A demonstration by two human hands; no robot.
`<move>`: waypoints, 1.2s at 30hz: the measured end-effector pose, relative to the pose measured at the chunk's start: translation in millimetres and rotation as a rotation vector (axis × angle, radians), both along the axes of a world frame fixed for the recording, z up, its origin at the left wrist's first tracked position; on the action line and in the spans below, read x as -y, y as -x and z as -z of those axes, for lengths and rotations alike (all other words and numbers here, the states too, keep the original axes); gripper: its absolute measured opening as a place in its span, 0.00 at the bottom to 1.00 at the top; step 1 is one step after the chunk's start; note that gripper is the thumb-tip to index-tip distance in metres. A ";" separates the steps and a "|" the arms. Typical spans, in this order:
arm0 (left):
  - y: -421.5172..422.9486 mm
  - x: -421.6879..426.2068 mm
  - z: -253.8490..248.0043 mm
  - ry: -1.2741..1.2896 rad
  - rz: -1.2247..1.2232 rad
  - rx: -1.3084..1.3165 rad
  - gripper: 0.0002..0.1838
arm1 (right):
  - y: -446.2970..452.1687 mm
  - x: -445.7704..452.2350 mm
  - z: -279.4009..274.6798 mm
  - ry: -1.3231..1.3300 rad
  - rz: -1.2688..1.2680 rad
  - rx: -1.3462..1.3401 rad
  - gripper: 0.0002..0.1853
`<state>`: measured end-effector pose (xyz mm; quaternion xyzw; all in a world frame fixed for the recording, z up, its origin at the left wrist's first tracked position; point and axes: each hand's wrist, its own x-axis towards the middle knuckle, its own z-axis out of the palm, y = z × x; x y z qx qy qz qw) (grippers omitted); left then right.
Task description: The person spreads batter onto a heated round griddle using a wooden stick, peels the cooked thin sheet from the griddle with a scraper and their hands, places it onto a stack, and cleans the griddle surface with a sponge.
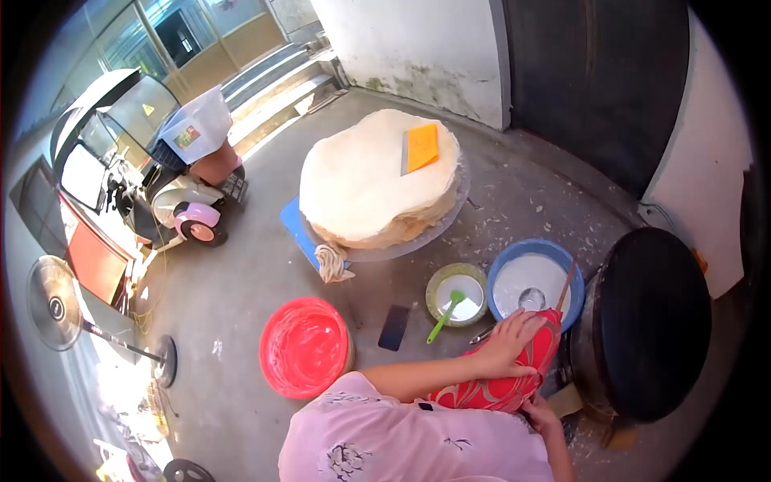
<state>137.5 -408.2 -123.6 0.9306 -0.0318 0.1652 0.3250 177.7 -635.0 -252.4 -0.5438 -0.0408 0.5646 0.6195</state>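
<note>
My left hand [510,345] lies palm down over the red patterned trouser cloth [474,394] on my leg, its fingers stretched out. My right hand [543,414] is below that leg, against the cloth, with its fingers mostly hidden. Just beyond stands a blue basin [495,269] of white batter with a round ladle [530,299] in it; a thin wooden stick [568,281] rises near its rim. Beside it, a small bowl [432,283] of white liquid holds a green spatula [446,315]. A large round black griddle [654,325] is to the right of both hands.
A tall stack of thin round pancakes [361,177] carries an orange scraper [422,148]. A bunched cloth [332,263] hangs at its edge. A red tub [302,341] and a phone [393,328] are on the floor. A fan [60,305] and three-wheeler [152,177] stand left.
</note>
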 end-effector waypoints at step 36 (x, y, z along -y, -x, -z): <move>-2.7 -17.3 -9.8 0.107 0.012 0.031 0.44 | -103.2 -80.0 86.9 0.104 0.486 -0.314 0.28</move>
